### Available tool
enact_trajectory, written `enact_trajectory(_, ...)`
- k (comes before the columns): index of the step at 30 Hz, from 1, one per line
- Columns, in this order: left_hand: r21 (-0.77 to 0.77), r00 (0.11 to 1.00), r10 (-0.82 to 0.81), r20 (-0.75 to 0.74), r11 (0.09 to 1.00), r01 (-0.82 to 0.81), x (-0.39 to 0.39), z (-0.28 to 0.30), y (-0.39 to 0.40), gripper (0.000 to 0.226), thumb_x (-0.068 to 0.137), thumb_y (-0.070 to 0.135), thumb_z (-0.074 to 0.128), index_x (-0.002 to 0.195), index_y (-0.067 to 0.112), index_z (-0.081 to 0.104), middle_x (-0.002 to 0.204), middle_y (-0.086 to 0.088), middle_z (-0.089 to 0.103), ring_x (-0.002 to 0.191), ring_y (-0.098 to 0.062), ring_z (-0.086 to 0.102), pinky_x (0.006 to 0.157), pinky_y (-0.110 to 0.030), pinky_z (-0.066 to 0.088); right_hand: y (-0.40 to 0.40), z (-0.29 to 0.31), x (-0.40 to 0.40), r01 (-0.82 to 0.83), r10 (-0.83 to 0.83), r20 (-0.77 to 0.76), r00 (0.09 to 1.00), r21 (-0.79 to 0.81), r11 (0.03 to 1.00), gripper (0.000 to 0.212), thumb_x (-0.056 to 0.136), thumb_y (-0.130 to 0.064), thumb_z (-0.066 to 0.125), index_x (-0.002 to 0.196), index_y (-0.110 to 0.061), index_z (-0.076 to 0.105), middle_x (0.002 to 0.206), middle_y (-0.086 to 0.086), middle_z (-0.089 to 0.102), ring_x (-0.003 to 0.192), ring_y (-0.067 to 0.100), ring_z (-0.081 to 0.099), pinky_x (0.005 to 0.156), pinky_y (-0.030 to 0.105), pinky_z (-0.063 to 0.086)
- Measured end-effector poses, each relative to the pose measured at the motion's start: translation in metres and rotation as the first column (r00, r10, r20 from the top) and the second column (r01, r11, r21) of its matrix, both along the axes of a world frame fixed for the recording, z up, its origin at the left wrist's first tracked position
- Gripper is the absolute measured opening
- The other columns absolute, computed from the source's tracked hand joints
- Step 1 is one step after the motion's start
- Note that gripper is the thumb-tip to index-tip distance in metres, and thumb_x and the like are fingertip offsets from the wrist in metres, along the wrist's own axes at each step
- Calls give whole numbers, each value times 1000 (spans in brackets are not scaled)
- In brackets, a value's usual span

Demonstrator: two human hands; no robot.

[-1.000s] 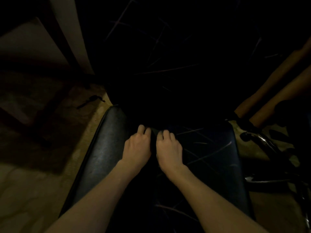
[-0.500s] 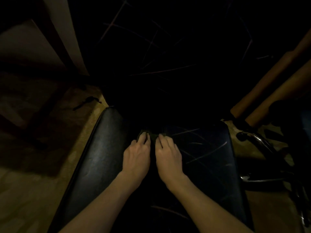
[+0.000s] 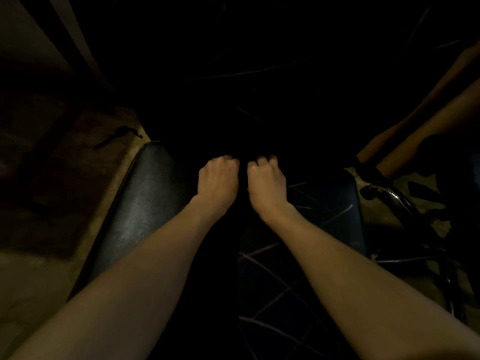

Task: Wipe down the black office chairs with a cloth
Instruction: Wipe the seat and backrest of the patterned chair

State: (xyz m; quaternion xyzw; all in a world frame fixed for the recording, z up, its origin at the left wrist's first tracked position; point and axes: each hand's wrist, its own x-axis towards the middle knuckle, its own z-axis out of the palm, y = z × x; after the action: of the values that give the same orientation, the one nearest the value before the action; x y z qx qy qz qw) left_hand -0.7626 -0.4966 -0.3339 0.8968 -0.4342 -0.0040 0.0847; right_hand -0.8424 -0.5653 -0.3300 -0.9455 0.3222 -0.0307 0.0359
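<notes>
A black office chair fills the middle of the view. Its padded seat (image 3: 137,211) shows scratch lines, and its backrest (image 3: 259,87) rises in deep shadow behind. My left hand (image 3: 218,178) and my right hand (image 3: 266,183) lie side by side at the rear of the seat, where it meets the backrest. The fingers of both hands are curled down and bunched on a dark cloth. Almost all of the cloth is lost in the dark under and between my fingertips.
To the right of the seat stands a chrome chair frame (image 3: 394,198), with slanted wooden poles (image 3: 428,113) behind it. On the tan floor to the left lies a small black object (image 3: 119,135). A pale post (image 3: 78,48) stands at upper left.
Both hands have slid forward along the seat toward the backrest. Their fingers were flat and have curled in.
</notes>
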Motion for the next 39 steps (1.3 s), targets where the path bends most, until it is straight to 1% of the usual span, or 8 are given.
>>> enact_trajectory(4,15,998,-67,12,998,66,-10,2,19,25,97,8,44,115,11,62,120,-7,63,103,-31,62,69,-38,46,17,3,-17,-20,20,1,1000,33,999,27,94,-1,47,119,-1,57,124,14,52,120,33,40,83,32,45)
enact_trajectory(10,-10,989,-140,-50,990,140,-38,-4,75,42,93,7,51,135,12,54,151,-3,43,113,-29,54,80,-38,51,62,8,-58,-67,70,-39,997,68,995,43,90,-7,57,132,-1,50,131,13,47,119,31,38,89,31,44)
enact_trajectory(17,-64,990,-110,-91,992,105,-82,8,144,29,95,22,56,122,16,62,129,-8,42,94,-25,59,64,-36,51,122,21,-98,-83,97,-108,989,124,989,44,92,-14,59,133,-4,48,133,12,43,118,29,37,92,30,44)
enact_trajectory(24,12,996,-25,-87,1000,26,-128,15,191,70,92,16,56,153,18,21,149,-3,24,99,-22,59,67,-31,48,173,30,-138,-98,117,-122,986,156,983,45,94,-11,53,137,-3,44,133,12,42,117,29,38,96,31,42)
enact_trajectory(26,-37,995,-56,-87,998,53,-139,17,207,65,85,14,65,145,19,39,143,-3,39,86,-23,64,57,-32,49,184,31,-150,-101,122,-119,985,167,981,47,94,-9,51,139,-2,41,134,13,42,117,29,38,97,32,43)
enact_trajectory(29,-28,989,-147,-28,989,147,-155,18,228,48,63,9,84,108,15,71,113,-1,65,62,-21,65,38,-28,45,203,34,-168,-114,141,-132,981,191,975,50,94,-8,50,142,-1,37,136,13,40,118,30,37,98,34,42)
enact_trajectory(35,42,989,-151,6,988,151,-174,12,244,54,45,7,91,97,14,77,108,0,74,58,-19,65,36,-25,46,225,31,-195,-124,161,-148,976,233,964,66,89,-7,59,147,-2,29,145,13,32,125,30,34,102,33,42)
enact_trajectory(39,51,985,-170,3,984,170,-160,8,225,53,44,9,94,94,14,78,106,1,74,59,-18,64,37,-22,46,205,30,-177,-126,150,-96,984,217,968,55,92,-5,54,144,-3,36,142,12,35,121,28,36,97,31,44)
